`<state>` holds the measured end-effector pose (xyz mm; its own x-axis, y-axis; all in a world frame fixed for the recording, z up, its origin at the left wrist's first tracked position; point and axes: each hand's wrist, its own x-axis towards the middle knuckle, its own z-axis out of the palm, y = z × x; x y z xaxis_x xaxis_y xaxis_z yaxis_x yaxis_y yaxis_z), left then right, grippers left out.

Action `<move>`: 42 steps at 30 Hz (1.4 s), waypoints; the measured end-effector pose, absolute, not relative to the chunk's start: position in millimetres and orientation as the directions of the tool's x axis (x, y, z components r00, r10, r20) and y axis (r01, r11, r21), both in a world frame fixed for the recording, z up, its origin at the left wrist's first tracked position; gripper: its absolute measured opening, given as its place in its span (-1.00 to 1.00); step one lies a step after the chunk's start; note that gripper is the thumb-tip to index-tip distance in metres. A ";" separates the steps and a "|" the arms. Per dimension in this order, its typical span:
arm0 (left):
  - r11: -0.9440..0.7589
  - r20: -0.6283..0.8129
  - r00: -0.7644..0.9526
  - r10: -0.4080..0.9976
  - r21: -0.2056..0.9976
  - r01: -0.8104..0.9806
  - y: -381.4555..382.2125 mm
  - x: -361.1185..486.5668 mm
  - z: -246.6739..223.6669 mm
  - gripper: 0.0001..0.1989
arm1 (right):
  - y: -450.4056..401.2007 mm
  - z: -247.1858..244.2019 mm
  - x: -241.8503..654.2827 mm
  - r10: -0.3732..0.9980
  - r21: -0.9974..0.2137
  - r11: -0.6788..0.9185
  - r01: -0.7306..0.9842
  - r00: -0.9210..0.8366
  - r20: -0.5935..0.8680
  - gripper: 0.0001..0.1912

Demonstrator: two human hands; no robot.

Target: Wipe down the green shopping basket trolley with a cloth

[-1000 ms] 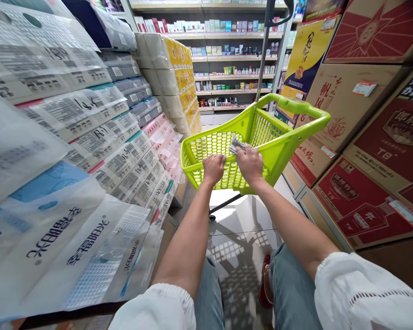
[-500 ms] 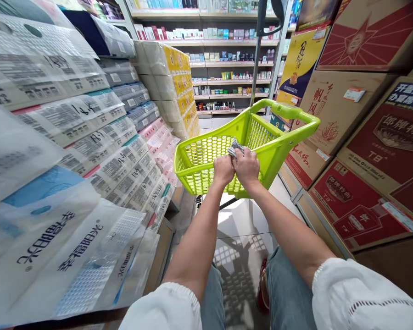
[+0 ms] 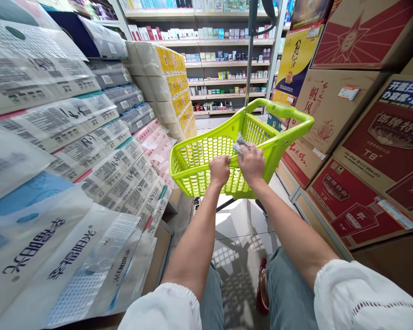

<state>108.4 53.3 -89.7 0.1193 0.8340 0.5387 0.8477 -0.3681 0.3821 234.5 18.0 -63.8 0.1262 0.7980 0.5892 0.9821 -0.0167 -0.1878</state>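
A lime-green shopping cart (image 3: 199,170) with a perforated plastic basket stands sideways in front of me. My left hand (image 3: 220,170) is closed around the basket's near rim, about midway along it. Just to its right, my right hand (image 3: 252,164) presses a crumpled grey cloth (image 3: 241,143) against the same rim. The cloth sticks out above the fingers, and part of it is hidden under them. The cart's raised handle (image 3: 292,114) is at the right, beyond my right hand. Nothing shows inside the visible part of the basket.
Plastic-wrapped tissue packs (image 3: 99,151) are stacked along the left, with yellow-and-white paper bundles (image 3: 172,82) behind them. Cardboard drink cartons (image 3: 368,183) line the right side. Shelves of small goods (image 3: 227,64) and a grey upright pole (image 3: 249,64) stand beyond the cart.
My right hand has slid right along the rim with the cloth, away from my left hand, opening a gap. My left hand still grips the rim. The view has shifted slightly.
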 end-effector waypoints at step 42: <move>-0.428 0.578 0.147 0.803 0.387 0.817 56.3 110.4 -83.5 -0.77 | 21.4 -85.2 217.1 0.725 -0.080 0.108 0.991 -0.024 0.688 -0.57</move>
<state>110.4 56.3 -83.5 0.1465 0.8026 0.5783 0.8168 -0.4280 0.3870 217.1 21.4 -85.2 -0.0238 0.7252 0.6882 0.9909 0.1082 -0.0798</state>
